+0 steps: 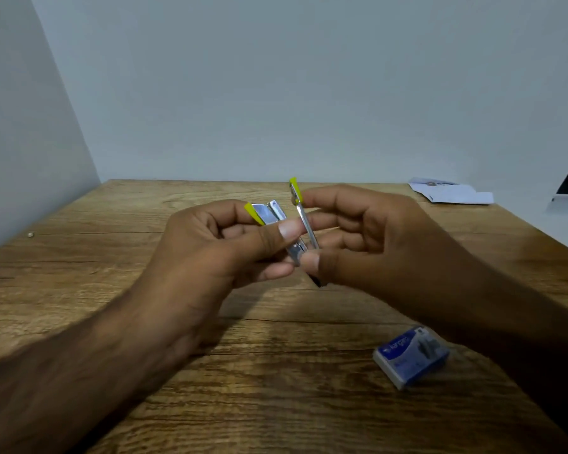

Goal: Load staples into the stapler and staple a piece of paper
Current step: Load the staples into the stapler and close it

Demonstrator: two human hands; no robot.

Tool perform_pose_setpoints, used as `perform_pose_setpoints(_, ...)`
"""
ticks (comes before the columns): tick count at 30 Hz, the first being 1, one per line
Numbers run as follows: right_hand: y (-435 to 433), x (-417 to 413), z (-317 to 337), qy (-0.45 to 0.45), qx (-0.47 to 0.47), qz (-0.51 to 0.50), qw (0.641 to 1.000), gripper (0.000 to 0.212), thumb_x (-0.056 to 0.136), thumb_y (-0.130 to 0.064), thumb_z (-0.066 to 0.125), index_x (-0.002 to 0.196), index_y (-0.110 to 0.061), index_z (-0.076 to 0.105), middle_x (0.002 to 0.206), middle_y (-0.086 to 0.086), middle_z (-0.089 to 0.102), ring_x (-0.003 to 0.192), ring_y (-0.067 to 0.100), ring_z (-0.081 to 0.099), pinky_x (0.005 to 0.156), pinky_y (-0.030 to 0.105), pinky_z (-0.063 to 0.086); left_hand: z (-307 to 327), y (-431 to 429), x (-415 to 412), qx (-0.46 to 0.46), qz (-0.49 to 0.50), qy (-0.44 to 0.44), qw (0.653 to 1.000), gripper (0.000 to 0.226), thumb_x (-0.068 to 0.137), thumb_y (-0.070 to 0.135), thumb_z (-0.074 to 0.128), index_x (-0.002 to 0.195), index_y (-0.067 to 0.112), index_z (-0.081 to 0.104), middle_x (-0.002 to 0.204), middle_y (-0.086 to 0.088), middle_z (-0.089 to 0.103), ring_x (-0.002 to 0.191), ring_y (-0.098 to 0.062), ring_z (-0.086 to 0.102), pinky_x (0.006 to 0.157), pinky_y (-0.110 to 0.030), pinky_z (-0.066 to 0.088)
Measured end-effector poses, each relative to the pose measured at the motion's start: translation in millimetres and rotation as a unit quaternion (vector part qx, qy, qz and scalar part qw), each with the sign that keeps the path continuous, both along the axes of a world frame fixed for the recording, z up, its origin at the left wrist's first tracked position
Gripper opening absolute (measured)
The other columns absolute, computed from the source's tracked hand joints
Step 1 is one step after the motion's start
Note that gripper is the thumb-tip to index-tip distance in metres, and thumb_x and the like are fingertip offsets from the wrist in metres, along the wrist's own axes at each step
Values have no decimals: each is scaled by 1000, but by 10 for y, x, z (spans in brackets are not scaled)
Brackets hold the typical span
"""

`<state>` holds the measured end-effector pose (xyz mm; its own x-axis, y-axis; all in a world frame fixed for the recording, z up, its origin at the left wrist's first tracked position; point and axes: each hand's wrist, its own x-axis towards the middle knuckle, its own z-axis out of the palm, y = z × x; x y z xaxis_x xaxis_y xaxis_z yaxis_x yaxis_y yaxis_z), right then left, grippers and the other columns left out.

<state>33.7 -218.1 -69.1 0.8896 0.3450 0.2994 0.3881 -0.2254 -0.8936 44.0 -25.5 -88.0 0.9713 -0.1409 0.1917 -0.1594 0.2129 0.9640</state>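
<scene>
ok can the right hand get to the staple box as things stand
Probably yes, but not right away: the staple box lies uncovered on the table just below the right forearm, while the right hand and left hand both hold the opened stapler.

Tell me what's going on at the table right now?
A person holds a small stapler above the wooden table with both hands. The left hand grips the body, the right hand its opened metal part. The blue staple box lies near the right forearm; paper sits far right.
</scene>
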Motion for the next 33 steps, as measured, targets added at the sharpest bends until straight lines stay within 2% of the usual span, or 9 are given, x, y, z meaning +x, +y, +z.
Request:
perform_pose_setpoints(4,79,-7,-112,-100,-149,-58,982,70,85,-16,76,147,-26,46,114,-11,75,90,5,77,70,31,64,-86,-28,-12,-4,-28,33,999,37,69,13,86,97,-7,72,93,-28,78,82,-35,78,67,-29,63)
perform_pose_setpoints(6,81,-12,-133,-144,-196,-74,967,60,85,-23,73,140,-25,50,105,-13,77,83,3,76,69,34,63,-103,-38,-10,11,-31,38,999,39,70,13,86,99,-8,71,93,-29,77,80,-30,77,68,-28,63)
perform_pose_setpoints(10,113,-28,-137,-214,-260,-68,939,20,88,-22,68,105,-21,57,69,-8,63,58,8,58,48,19,41,-121,-31,-7,45,-23,35,998,35,68,16,87,95,-3,75,91,-28,77,78,-29,77,66,-29,62)
perform_pose_setpoints(14,111,-24,-116,-204,-243,-73,946,19,88,-20,68,104,-20,58,65,-7,61,54,10,55,45,20,39,-103,-29,-12,49,-36,33,998,34,72,16,85,100,-3,76,94,-26,79,89,-38,78,78,-44,65)
perform_pose_setpoints(19,97,-20,-84,-215,-247,-67,943,22,90,-21,62,111,-21,60,74,-6,67,62,13,61,52,24,45,-76,-23,-9,63,-32,18,997,33,74,19,83,99,-1,76,91,-22,80,81,-28,79,72,-37,65)
perform_pose_setpoints(22,93,-42,-77,-211,-250,-63,943,34,87,-25,57,121,-22,60,78,-5,70,67,15,63,57,32,49,-88,-31,-11,68,-36,15,997,31,74,17,82,99,-1,76,90,-22,80,78,-26,79,71,-35,65)
perform_pose_setpoints(24,94,-44,-71,-204,-245,-76,945,45,87,-27,59,131,-26,57,75,-8,67,64,12,61,57,28,49,-87,-32,-8,65,-34,12,997,34,71,20,83,98,-1,76,89,-22,80,76,-25,79,67,-32,65)
perform_pose_setpoints(29,81,-43,-68,-213,-244,-58,944,23,84,-19,57,106,-14,61,71,3,63,60,20,55,53,33,45,-106,-33,-14,69,-42,4,997,31,69,21,84,93,3,77,84,-19,80,72,-21,79,61,-26,62)
perform_pose_setpoints(33,79,-41,-71,-206,-244,-65,945,37,84,-23,58,121,-18,60,80,2,71,64,18,64,58,38,51,-97,-24,-7,78,-39,-7,996,33,70,21,84,95,1,76,84,-18,81,71,-21,79,57,-23,59)
